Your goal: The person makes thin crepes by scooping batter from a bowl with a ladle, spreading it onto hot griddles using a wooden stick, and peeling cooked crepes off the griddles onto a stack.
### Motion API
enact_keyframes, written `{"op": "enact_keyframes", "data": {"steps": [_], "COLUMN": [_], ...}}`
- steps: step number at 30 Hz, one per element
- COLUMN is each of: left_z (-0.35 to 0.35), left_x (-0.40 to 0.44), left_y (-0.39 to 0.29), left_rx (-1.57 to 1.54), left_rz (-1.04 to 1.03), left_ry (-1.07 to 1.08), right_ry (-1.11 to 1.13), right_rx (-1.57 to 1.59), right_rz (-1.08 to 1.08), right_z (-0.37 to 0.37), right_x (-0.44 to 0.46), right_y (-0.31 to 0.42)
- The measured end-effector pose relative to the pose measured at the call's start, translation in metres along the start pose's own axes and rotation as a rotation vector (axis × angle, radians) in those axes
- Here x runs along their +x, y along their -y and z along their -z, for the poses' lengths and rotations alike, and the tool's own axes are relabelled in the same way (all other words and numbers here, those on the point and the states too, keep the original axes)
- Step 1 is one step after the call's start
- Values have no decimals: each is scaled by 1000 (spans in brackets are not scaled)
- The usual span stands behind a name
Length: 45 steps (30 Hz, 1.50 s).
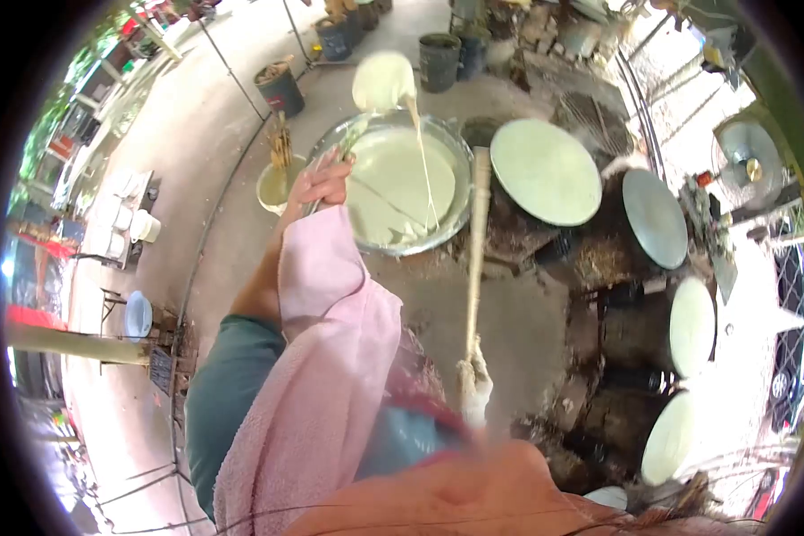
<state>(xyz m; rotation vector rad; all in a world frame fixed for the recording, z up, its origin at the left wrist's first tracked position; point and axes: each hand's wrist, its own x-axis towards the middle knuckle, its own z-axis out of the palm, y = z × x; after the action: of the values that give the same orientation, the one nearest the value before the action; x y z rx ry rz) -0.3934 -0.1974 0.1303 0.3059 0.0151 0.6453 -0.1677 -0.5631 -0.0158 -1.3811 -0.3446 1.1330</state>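
My left hand (326, 183) is closed around the handle of a ladle (382, 82), its bowl coated in pale batter. A thin strand of batter (424, 170) runs down from the ladle into a wide metal basin (464, 201) of the same pale liquid. A pink towel (330, 313) hangs over the forearm beside my left hand. To the right of the basin, a long wooden stick (476, 259) reaches down to a whitish, crusted end (475, 389). My right hand does not show.
Round pale griddle surfaces (545, 171) (654, 219) (692, 327) (668, 438) curve along the right over dark stoves. Dark buckets (439, 62) (280, 87) stand beyond the basin. Left of the basin is a small pail (272, 188) holding sticks. A blue basin (138, 315) sits farther left.
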Motion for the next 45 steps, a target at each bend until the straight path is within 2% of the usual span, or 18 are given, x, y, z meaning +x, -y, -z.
{"op": "enact_keyframes", "data": {"steps": [1, 4, 5, 8, 12, 15, 19, 22, 23, 29, 32, 33, 34, 36, 39, 42, 44, 45], "left_z": [-17, 10, -3, 15, 13, -24, -28, -26, -9, -37, -53, -57, -63, -77, -64, -30, 7, 34], "left_x": [9, 55, 70, 128, 179, 205, 265, 308, 325, 431, 499, 526, 551, 604, 669, 717, 737, 743], "left_y": [-4, -31, -27, -41, 2, 32, 82, 145, 170, 361, 430, 448, 466, 504, 561, 618, 652, 665], "left_rx": [68, 295, 390, 260, 916, 1148, 820, 347, 324, -347, -308, -174, 239, 729, 885, 883, 885, 970], "left_rz": [-34, -142, -242, -204, -293, -147, 110, 408, 563, 665, 648, 699, 643, 601, 491, 429, 406, 390], "left_ry": [43, -94, -329, -375, -568, -509, -323, -357, -188, -295, -200, -106, -16, -55, -77, -103, -130, -178], "right_ry": [-52, -187, -221, -283, -446, -511, -529, -471, -462, -626, -667, -670, -652, -612, -569, -805, -761, -764], "right_rx": [37, 110, 117, 117, 114, 108, 54, 222, 237, 208, 204, 146, 172, 226, 114, -787, -847, -958], "right_rz": [42, 142, 153, 129, 58, 31, 28, 105, 116, 183, 171, 196, 224, 284, 380, 518, 70, -16], "right_z": [8, 36, 48, 78, 109, 144, 142, 218, 240, 409, 499, 515, 527, 545, 541, 535, 519, 526], "right_x": [16, 65, 82, 110, 125, 141, 153, 190, 198, 237, 265, 273, 285, 316, 363, 408, 424, 442], "right_y": [-6, -18, -19, 0, 35, 38, 128, 104, 110, 129, 130, 147, 163, 196, 254, 279, 298, 276]}}
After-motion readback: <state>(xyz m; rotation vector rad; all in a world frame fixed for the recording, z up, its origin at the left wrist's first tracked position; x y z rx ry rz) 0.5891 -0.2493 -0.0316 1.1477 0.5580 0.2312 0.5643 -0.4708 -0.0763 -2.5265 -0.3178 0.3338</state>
